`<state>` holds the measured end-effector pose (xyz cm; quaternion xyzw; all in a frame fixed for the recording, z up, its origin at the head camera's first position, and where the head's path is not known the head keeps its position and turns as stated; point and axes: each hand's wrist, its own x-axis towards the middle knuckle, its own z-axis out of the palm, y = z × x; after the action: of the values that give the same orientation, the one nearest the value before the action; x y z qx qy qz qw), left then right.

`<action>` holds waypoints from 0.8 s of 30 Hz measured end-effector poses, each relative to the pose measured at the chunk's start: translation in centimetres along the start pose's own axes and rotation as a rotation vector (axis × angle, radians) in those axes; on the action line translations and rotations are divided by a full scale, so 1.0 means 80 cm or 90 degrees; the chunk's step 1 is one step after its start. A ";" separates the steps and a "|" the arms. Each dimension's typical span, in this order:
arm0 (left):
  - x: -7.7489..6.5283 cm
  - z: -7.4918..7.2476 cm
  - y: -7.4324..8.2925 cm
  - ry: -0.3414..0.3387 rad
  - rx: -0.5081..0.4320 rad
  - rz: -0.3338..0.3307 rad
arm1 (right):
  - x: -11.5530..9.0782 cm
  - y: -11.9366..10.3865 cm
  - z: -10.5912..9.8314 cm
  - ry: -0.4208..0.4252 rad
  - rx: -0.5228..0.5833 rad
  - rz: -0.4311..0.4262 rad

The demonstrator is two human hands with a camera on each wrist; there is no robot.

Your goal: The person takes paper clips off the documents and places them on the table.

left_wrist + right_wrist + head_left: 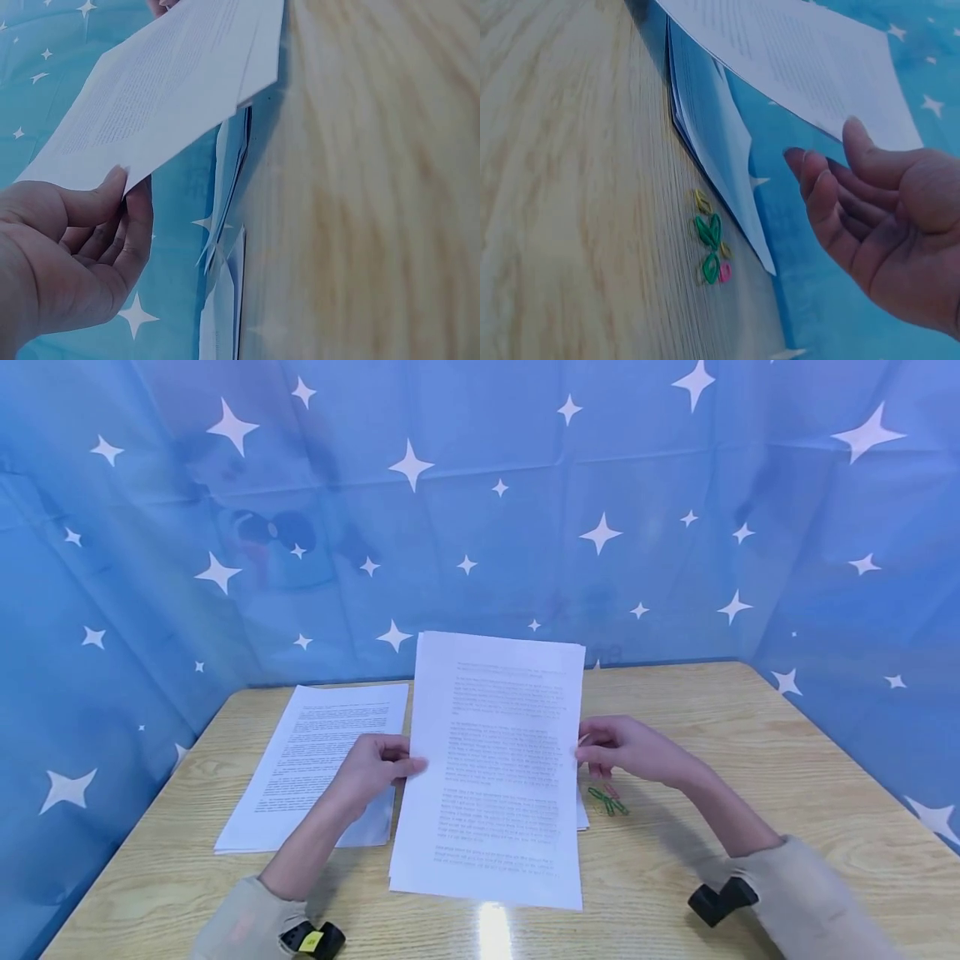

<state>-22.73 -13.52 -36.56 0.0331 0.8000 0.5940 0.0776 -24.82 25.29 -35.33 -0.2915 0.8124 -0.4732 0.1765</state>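
Note:
A few printed sheets of paper [502, 768] stand raised and tilted over the table, their edges slightly out of line. My left hand [373, 772] pinches them at the left edge, thumb in front and fingers behind, as the left wrist view shows. At the right edge is my right hand [641, 752]. In the right wrist view its thumb [859, 142] meets the paper's edge while its loosely bent fingers [821, 191] lie apart from the sheet. Beneath the raised sheets, more paper [712, 112] lies on the table, mostly hidden in the head view.
A stack of printed paper [322, 760] lies on the left of the wooden table [750, 760]. Several green, pink and yellow paper clips [711, 240] lie to the right of the sheets. A blue curtain [480, 518] with white stars hangs behind the table.

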 end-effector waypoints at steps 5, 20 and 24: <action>0.001 -0.002 -0.001 0.019 -0.025 0.007 | 0.007 -0.002 0.003 -0.009 0.019 0.004; 0.001 0.002 0.000 0.040 -0.057 0.004 | 0.012 -0.002 0.013 0.074 0.039 0.003; 0.000 0.005 0.002 0.044 -0.049 0.017 | 0.009 -0.002 0.013 0.090 0.047 -0.002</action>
<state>-22.64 -13.08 -36.53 0.0205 0.7781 0.6264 0.0432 -24.76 24.10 -35.70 -0.2517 0.8046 -0.5223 0.1283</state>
